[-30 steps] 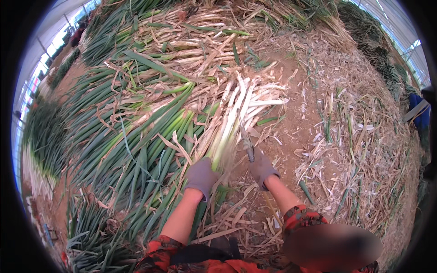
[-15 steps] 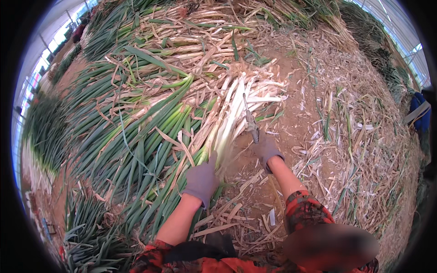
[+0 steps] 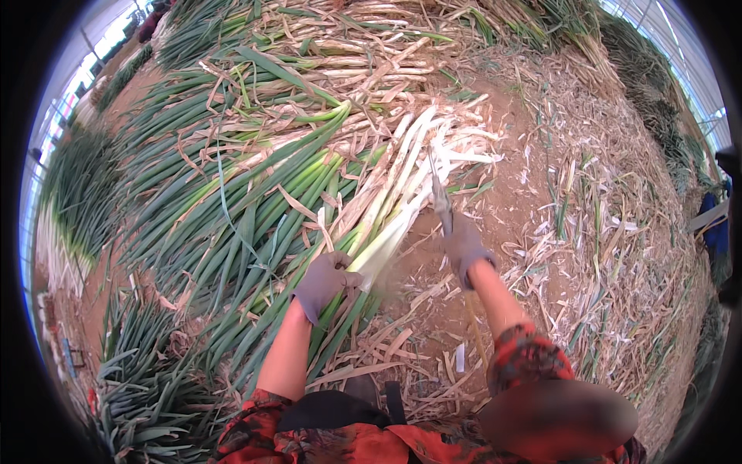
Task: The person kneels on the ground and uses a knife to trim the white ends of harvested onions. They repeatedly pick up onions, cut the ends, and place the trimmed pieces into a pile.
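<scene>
Gripping leek bunch [image 3: 386,224] in L hand [image 3: 323,280]; R hand [image 3: 466,247] w/ knife [image 3: 440,197] beside.

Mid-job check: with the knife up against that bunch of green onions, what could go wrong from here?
1. The knife in the right hand lies against the white stalks of the bunch that the left hand grips lower down; a slip along the stalks might reach that glove.
2. The grip sits near the green part, so the white ends fan out loose and could cut unevenly.
3. Dry husks cover the ground, so trimmed pieces may get lost.
</scene>
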The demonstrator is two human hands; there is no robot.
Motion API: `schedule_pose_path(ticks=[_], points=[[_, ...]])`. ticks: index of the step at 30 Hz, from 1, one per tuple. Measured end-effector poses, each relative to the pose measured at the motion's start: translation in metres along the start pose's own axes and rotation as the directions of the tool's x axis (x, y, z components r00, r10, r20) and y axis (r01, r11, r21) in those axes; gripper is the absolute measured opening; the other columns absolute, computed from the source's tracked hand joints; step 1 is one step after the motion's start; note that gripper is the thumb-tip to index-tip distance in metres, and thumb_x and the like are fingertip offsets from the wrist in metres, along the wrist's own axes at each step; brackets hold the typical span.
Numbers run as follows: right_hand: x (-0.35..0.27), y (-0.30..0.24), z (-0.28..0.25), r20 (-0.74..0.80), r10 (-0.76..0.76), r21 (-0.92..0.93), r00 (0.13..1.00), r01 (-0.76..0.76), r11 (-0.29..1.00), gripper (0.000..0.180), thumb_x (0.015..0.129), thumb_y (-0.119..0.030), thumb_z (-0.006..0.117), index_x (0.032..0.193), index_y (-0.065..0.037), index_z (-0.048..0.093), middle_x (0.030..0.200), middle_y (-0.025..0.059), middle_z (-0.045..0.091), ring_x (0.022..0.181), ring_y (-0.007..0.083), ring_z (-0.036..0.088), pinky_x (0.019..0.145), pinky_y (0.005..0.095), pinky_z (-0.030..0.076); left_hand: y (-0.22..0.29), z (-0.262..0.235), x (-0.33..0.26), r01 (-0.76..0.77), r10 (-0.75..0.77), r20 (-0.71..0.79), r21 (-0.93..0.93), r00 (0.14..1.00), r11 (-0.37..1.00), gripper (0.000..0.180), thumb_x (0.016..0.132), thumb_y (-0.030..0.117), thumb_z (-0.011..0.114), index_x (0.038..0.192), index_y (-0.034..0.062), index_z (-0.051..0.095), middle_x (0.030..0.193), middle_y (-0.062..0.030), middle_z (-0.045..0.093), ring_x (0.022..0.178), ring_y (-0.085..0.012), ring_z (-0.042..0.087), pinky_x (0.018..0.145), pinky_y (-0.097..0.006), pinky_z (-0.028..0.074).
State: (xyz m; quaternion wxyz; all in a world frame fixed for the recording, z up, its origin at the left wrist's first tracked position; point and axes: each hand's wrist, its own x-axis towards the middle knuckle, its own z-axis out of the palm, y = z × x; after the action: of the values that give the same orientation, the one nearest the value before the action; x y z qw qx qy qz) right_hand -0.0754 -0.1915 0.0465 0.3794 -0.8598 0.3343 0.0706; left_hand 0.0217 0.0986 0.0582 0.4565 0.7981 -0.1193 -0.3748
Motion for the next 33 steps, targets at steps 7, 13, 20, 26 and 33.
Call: schedule_pose_path(ticks=[7, 13, 20, 26, 33], points=[[-0.19, 0.008, 0.075, 0.345, 0.043, -0.03, 0.938, -0.034, 0.999, 0.065, 0.085, -0.03, 0.068, 0.139, -0.005, 0.042, 0.101, 0.0281, 0.067, 0.091, 0.0454, 0.067, 0.081, 0.0528, 0.052, -0.02, 0.01, 0.008, -0.031, 0.096, -0.206, 0.298, 0.974, 0.954, 0.033, 0.071, 0.025, 0.083, 0.083, -0.0019, 0.068, 0.085, -0.0168, 0.067, 0.077, -0.0287, 0.066, 0.07, -0.04, 0.052], [-0.123, 0.007, 0.064, 0.177, -0.003, 0.047, 0.984, -0.005, 0.999, 0.062, 0.082, -0.028, 0.073, 0.133, -0.006, 0.048, 0.1, 0.0272, 0.066, 0.091, 0.0436, 0.065, 0.083, 0.0501, 0.051, -0.057, 0.018, -0.005, -0.25, 0.487, -0.284, 0.591, 0.826, 0.767, 0.033, 0.071, 0.031, 0.081, 0.075, 0.0027, 0.064, 0.102, -0.0132, 0.063, 0.1, -0.0333, 0.06, 0.087, -0.044, 0.051], [-0.064, 0.01, 0.038, 0.048, 0.064, -0.09, 0.997, -0.06, 0.994, 0.051, 0.08, -0.024, 0.074, 0.123, -0.006, 0.052, 0.095, 0.0239, 0.067, 0.089, 0.0415, 0.066, 0.079, 0.0471, 0.051, -0.033, 0.03, -0.035, -0.286, 0.582, -0.131, 0.772, 0.802, 0.568, 0.035, 0.071, 0.033, 0.078, 0.086, 0.0022, 0.073, 0.115, -0.0116, 0.063, 0.102, -0.0331, 0.058, 0.092, -0.042, 0.049], [-0.023, -0.001, 0.023, -0.038, 0.041, -0.153, 0.998, -0.046, 0.987, 0.046, 0.082, -0.026, 0.069, 0.117, -0.003, 0.053, 0.102, 0.0299, 0.068, 0.098, 0.0491, 0.066, 0.083, 0.0522, 0.052, -0.045, 0.051, -0.052, -0.212, 0.3, -0.089, 0.523, 0.95, 0.825, 0.054, 0.078, 0.033, 0.074, 0.125, 0.0063, 0.066, 0.109, -0.0158, 0.063, 0.098, -0.037, 0.064, 0.085, -0.046, 0.053], [-0.026, -0.012, 0.023, 0.091, -0.007, -0.28, 0.996, 0.032, 0.959, 0.048, 0.082, -0.028, 0.07, 0.118, -0.003, 0.051, 0.104, 0.0288, 0.068, 0.1, 0.0478, 0.066, 0.086, 0.0531, 0.052, -0.067, 0.064, -0.05, -0.187, 0.275, -0.045, 0.627, 0.96, 0.756, 0.039, 0.083, 0.038, 0.074, 0.1, 0.0044, 0.064, 0.107, -0.0148, 0.063, 0.096, -0.0347, 0.065, 0.081, -0.044, 0.055]])
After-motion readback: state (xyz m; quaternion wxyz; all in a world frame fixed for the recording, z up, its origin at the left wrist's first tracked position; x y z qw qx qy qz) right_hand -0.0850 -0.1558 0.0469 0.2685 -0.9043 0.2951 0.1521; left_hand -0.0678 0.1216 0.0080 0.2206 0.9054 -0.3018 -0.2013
